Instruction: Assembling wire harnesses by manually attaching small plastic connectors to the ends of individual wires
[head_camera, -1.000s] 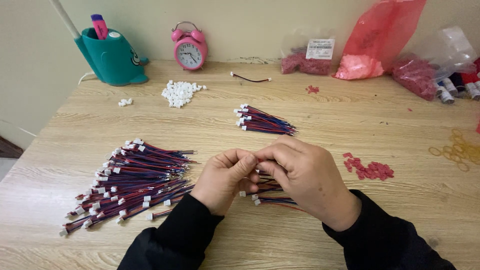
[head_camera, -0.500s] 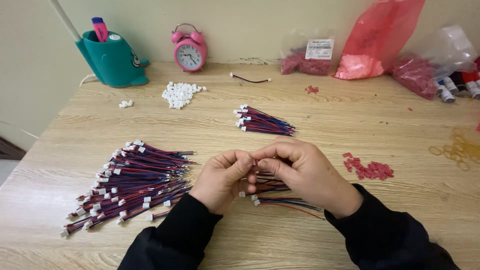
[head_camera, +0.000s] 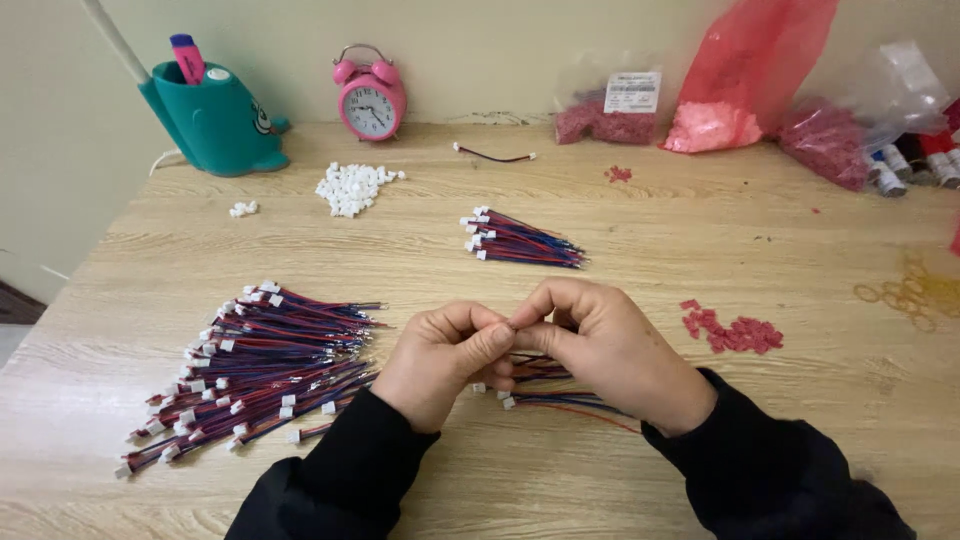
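Wooden table (head_camera: 700, 250), item by item. Your left hand (head_camera: 445, 360) and right hand (head_camera: 600, 345) stay pinched together, fingertips meeting on something too small to make out; their pose is barely changed from half a second ago. Red-and-blue wires (head_camera: 545, 395) with white plugs lie under your hands, as before. Large wire pile (head_camera: 250, 365): left of your hands. Small wire bundle (head_camera: 520, 240): beyond them. Red bits (head_camera: 735, 332): right. Bare wood lies between hands and bundle.
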